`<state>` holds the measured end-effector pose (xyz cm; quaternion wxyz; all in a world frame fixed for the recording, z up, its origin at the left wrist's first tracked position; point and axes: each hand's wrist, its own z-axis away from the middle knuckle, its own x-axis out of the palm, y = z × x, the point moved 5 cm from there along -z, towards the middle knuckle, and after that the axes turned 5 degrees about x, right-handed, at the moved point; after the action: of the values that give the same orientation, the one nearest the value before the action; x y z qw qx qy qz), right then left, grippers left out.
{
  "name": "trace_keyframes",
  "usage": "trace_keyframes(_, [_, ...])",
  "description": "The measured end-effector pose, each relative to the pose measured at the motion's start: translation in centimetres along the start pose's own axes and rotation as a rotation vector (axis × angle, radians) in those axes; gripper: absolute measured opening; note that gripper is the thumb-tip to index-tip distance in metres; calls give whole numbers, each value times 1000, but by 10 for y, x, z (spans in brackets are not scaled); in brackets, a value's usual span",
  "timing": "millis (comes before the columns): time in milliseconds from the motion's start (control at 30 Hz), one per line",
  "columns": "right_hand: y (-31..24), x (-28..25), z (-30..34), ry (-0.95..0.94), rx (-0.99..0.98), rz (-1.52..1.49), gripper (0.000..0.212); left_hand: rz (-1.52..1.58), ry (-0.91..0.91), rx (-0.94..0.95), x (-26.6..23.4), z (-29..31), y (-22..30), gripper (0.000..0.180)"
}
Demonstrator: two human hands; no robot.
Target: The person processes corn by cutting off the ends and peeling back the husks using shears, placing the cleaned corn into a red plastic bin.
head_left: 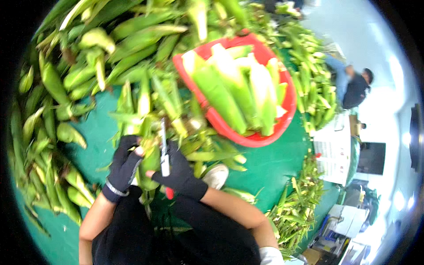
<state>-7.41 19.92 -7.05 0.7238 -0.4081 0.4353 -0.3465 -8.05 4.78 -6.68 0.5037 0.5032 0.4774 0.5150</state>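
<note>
Floor: a smooth green floor (pixel 274 168) runs under everything, the bare part showing on the near side of the basket.
Big heap: green-husked corn ears (pixel 145 44), loosely piled, spread to the left of the basket and beyond it.
Far pile: more pale-green ears (pixel 309 75) lie to the right of the basket; a loose mound of stripped green husk (pixel 296 212) sits on its near right side.
Landmark basket: a rounded red plastic basket (pixel 260 141), tilted in view, holds trimmed green-and-white ears.
Hands: both wear dark fingerless gloves, on the near left side of the basket. The left hand (pixel 123 162) is curled round an ear; the right hand (pixel 179 170), closer to the basket, is closed round a knife.
Ear in work: a green-husked corn ear (pixel 151 164) lies between the hands, near left of the basket, its long axis running roughly away from the body. The left fingers hug its left side; the right thumb appears to touch its near right side.
Knife: a slim pale-bladed knife (pixel 165 164) with a red end points away from the body, nearly parallel to the ear, just along its basket-facing side; blur hides whether the blade touches.
</note>
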Motion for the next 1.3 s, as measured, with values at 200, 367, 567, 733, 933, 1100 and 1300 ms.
trace_keyframes(200, [0,-24,21,117,-52,223,59,-155,-136,-223,18,4,38,40])
trace_keyframes(367, [1,-6,22,118,-185,257,59,-91,-193,-354,10,13,28,38])
trace_keyframes(567, [20,7,12,235,-408,422,76,30,-116,-200,-2,13,21,24])
trace_keyframes(733, [15,-20,4,114,-115,-202,81,-199,-261,149,33,6,57,20])
trace_keyframes(933, [13,-7,6,28,-17,-292,78,-331,-363,351,24,11,73,21])
trace_keyframes(1100, [7,-19,15,-15,-128,-27,76,-172,-253,-33,2,-7,75,37])
trace_keyframes(1300, [-18,-7,24,-140,-417,375,74,-435,-514,180,15,-4,60,34])
